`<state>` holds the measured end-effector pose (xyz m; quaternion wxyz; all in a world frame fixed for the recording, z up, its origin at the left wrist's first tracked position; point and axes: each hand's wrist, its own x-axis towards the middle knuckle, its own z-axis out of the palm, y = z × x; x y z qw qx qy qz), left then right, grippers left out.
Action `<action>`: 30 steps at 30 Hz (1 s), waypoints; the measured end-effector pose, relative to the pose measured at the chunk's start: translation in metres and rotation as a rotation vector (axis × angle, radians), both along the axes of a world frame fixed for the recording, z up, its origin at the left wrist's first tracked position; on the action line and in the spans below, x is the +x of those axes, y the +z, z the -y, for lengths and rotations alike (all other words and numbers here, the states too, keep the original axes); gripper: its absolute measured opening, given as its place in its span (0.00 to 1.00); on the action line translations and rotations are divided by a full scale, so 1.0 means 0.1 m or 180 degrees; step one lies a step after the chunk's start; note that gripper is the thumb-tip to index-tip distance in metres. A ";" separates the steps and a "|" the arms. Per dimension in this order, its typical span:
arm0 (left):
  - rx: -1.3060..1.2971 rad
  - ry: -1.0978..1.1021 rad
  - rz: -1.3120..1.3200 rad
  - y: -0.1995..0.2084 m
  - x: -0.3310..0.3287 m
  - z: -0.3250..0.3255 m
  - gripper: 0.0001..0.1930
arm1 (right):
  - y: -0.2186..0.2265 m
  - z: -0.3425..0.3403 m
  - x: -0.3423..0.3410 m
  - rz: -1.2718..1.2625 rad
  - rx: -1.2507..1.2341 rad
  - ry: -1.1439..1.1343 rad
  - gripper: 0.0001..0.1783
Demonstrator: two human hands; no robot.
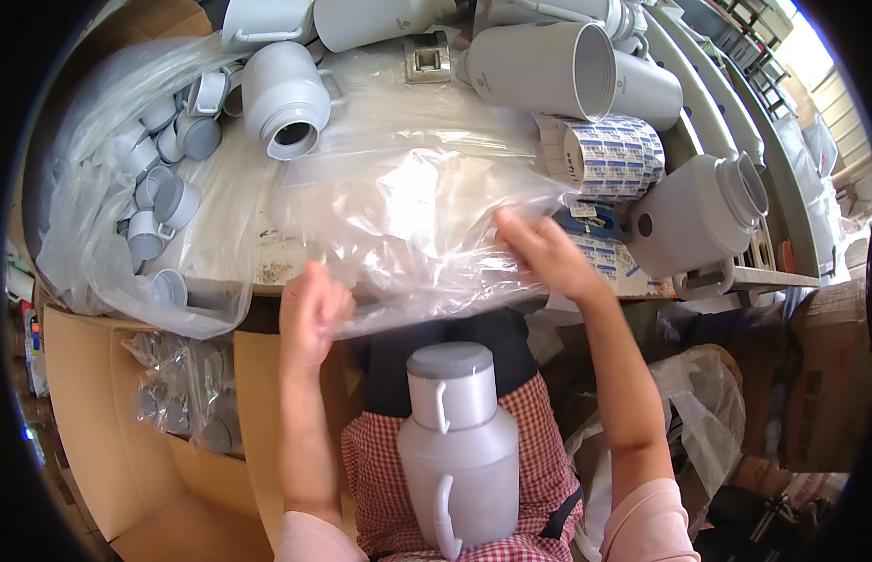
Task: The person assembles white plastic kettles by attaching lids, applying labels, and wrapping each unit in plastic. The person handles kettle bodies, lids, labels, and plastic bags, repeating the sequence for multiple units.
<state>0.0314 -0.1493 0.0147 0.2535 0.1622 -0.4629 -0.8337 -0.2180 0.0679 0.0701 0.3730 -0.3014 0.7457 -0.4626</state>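
A clear plastic bag [408,215] is spread over the near middle of the table. My left hand [314,309] is closed on its near left edge. At its right side my right hand [548,253] grips the plastic, thumb up. In my lap stands a capped grey jug [459,450] with a cup-like top and a side handle, touched by neither hand. Right of my right hand is a roll of printed labels [618,159], with a blue tool [595,222] in front of it. An uncapped grey jug [689,220] lies tilted beside them.
Small grey cups [178,201] lie on plastic at the left. Another jug [284,94] and large grey bodies [548,70] stand or lie farther back. Below left is an open cardboard box [117,412] beside bagged parts [187,384]. A plastic-lined container [703,393] is at lower right.
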 end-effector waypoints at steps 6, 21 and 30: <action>-0.0705 -0.1290 -0.0636 0.16 1.12 -0.74 0.21 | 0.01 -0.86 1.08 0.1341 -0.1768 0.0813 0.32; -0.3094 -0.2105 0.0046 0.89 1.62 -1.41 0.10 | -0.20 -2.81 2.19 0.1387 0.0716 0.1915 0.08; -0.5760 -0.0779 -0.0113 1.35 1.64 -1.09 0.14 | -0.82 -3.12 1.68 0.1488 0.0466 -0.0815 0.05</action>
